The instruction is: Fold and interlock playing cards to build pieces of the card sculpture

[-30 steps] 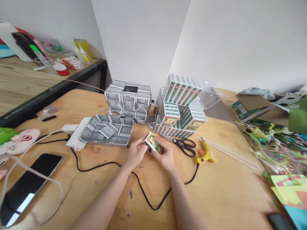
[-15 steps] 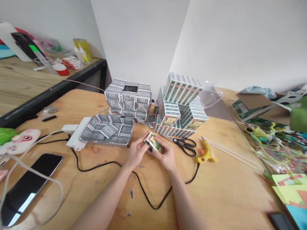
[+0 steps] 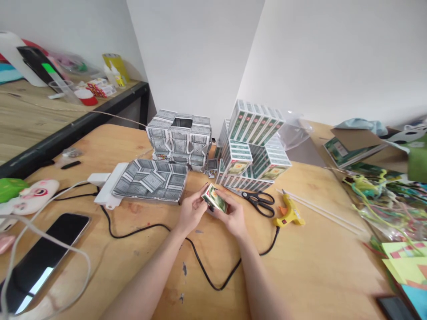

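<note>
In the head view, I take the stack of boxes [image 3: 237, 151] as the landmark. The card box [image 3: 217, 200] is in the air above the worktop [image 3: 310, 266], in front of this stack and a little to its left. The left hand [image 3: 191, 213] is closed on one end of it, with the thumb along the near edge. The right hand [image 3: 233, 217] is clamped on the other end. Some fingertips are hidden, and I cannot tell if the flap is open.

For good handling, in my judgement, the two hands should press only lightly, because thin cardboard can easily be dented. It seems better to support the long sides and to let the thumb work gently at the end, so that the corners remain sharp.

The card box is a small flat block, green and yellow, with a smooth, slightly shiny face. To the left of the stack is a bulky shape [image 3: 180, 144], covered with patterned playing cards, and farther left and nearer, a shallow tray [image 3: 125, 183] with sloping card walls. Just in front of the stack lie scissors [image 3: 249, 196] with black handles; the yellow plastic glue gun [image 3: 289, 214] is at its front right.
</note>
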`<move>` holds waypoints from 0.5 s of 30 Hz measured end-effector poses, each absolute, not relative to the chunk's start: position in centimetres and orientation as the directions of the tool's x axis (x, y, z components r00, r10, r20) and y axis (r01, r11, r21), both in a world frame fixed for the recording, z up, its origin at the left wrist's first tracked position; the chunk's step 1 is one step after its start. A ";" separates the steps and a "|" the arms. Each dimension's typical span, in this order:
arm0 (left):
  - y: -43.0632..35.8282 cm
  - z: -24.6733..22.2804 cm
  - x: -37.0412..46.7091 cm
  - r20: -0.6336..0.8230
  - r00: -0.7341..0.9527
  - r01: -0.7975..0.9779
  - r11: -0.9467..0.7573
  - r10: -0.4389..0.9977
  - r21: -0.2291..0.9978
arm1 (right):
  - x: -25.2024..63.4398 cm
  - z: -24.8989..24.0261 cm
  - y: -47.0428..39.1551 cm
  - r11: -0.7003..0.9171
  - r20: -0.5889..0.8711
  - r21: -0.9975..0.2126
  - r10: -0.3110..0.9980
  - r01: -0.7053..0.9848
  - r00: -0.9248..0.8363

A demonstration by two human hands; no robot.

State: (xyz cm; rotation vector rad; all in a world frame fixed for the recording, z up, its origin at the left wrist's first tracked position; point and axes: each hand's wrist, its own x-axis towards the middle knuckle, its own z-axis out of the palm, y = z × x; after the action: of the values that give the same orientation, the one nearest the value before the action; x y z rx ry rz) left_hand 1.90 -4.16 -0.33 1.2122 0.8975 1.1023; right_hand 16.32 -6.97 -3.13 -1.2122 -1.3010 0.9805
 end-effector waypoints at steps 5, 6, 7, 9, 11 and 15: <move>-4.2 -0.5 2.0 0.022 0.277 -0.197 0.034 0.961 0.980 | 16.3 -3.0 -7.0 0.168 0.179 -0.977 0.981 0.134 0.076; -4.2 -0.5 2.0 0.018 0.276 -0.195 0.038 0.961 0.980 | 16.3 -3.0 -7.0 0.175 0.188 -0.974 0.979 0.146 0.081; -4.2 -0.5 2.0 0.013 0.273 -0.189 0.040 0.962 0.981 | 16.3 -2.9 -7.0 0.182 0.198 -0.970 0.976 0.161 0.086; -4.1 -0.6 2.0 0.011 0.262 -0.174 0.036 0.965 0.984 | 16.3 -2.9 -7.0 0.193 0.213 -0.963 0.973 0.188 0.093; -4.0 -0.6 1.9 0.016 0.256 -0.167 0.028 0.967 0.986 | 16.3 -2.9 -7.0 0.195 0.215 -0.961 0.973 0.195 0.086; -4.0 -0.7 2.0 0.006 0.249 -0.164 0.037 0.968 0.986 | 16.3 -3.0 -7.0 0.185 0.200 -0.965 0.978 0.185 0.062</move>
State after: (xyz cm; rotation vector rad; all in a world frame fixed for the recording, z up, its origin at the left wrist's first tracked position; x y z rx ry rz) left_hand 1.95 -4.00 -0.74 1.1833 0.9110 1.0874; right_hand 16.34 -6.95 -3.01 -1.2269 -1.3633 0.9158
